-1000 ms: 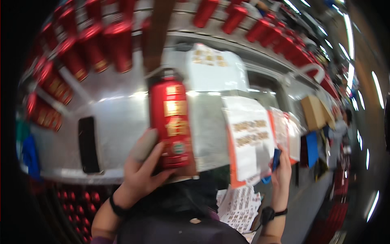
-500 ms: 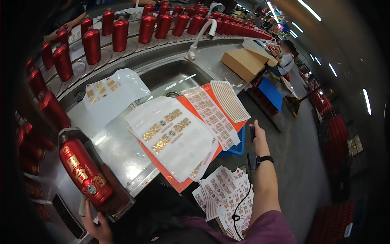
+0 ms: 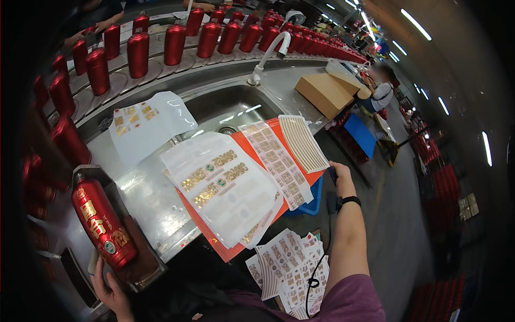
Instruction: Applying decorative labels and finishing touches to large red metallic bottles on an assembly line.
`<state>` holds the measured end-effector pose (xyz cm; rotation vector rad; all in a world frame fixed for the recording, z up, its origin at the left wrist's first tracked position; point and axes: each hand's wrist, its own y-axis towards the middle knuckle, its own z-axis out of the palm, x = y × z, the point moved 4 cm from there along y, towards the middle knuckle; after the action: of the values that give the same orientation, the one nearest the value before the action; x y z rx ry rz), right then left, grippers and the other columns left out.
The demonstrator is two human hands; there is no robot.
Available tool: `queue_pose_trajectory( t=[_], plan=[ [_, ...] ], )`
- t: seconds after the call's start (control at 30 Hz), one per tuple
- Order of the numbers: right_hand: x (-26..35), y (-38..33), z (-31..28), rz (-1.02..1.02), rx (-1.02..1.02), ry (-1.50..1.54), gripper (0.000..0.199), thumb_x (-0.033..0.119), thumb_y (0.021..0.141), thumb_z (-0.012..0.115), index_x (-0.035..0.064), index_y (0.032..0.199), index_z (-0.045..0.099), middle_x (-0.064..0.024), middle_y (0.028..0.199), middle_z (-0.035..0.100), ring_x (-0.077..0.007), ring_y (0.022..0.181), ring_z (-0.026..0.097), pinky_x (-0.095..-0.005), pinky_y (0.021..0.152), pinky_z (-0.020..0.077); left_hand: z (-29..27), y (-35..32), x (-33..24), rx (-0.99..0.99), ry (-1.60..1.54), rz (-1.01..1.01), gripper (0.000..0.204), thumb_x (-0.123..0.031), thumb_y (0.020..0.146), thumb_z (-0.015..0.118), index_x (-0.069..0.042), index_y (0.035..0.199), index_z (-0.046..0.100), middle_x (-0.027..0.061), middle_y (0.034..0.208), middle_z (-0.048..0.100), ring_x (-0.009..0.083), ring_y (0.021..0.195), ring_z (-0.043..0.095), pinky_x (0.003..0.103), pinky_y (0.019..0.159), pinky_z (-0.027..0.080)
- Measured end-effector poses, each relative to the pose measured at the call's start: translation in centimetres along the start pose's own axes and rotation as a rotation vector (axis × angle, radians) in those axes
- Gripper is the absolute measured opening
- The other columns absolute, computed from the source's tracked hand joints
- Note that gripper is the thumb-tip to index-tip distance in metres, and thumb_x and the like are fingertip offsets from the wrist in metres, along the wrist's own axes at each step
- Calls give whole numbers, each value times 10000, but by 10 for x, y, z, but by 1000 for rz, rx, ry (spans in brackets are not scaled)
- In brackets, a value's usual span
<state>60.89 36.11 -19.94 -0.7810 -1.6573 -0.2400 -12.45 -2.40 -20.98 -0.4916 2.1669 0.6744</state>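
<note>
At the lower left, a red bottle (image 3: 102, 222) with gold characters and a small green emblem lies tilted in a metal cradle (image 3: 155, 266). Close to the bottle's base is my left hand (image 3: 111, 290), its fingers apart; a pale piece beside its fingertips is too unclear to name. My right hand (image 3: 343, 181), with a black wristband, is at the outer corner of a striped sticker sheet (image 3: 303, 144). A dark piece covers part of its fingers, so their grip is hidden. Beside that sheet lie a label sheet (image 3: 276, 163) and white sheets with gold stickers (image 3: 230, 201), all over an orange-red sheet (image 3: 217, 249).
Red bottles stand along a curved conveyor (image 3: 155, 75) at the back. A sink (image 3: 206, 107) with a white faucet (image 3: 259, 70) lies before it. Further right are a cardboard box (image 3: 324, 94) and a seated person (image 3: 382, 91). More sticker sheets (image 3: 289, 263) lie below the counter.
My right hand has moved in to the corner of the striped sheet. My left hand remains near the bottle's base. The conveyor bottles have shifted slightly rightward in view.
</note>
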Motion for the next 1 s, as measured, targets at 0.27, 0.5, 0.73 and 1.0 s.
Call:
queue_pose_trajectory(
  t=[0.27,0.5,0.73,1.0],
  plan=[
    [27,29,-11,-413,-170,-681,213,223,833,754,14,875,752,-130,806,722,-227,741,694,-378,717,530,-2,6,5,-24,-100,-28,371,-132,1033,474,28,1344,595,168,1354,595,276,1265,573,386,1091,411],
    [52,-23,22,-525,-339,-1051,243,316,915,664,79,943,706,-174,1002,731,-378,975,694,-467,838,542,-18,-6,16,-23,-110,-137,363,-94,1007,482,35,1328,591,195,1409,558,291,1322,523,398,1133,366],
    [52,-23,17,-592,-389,-1033,255,320,958,619,75,1025,643,-199,1022,715,-421,991,674,-495,844,529,-16,-6,13,-13,-148,-77,361,-95,1006,491,31,1328,595,207,1415,558,298,1336,517,397,1137,362],
    [49,-18,19,-612,-353,-1019,285,324,968,608,48,1023,652,-212,1031,713,-426,983,673,-507,843,525,-13,-2,12,-25,-89,-36,328,-50,1014,485,33,1306,612,173,1384,596,259,1285,558,363,1106,401]
  ],
)
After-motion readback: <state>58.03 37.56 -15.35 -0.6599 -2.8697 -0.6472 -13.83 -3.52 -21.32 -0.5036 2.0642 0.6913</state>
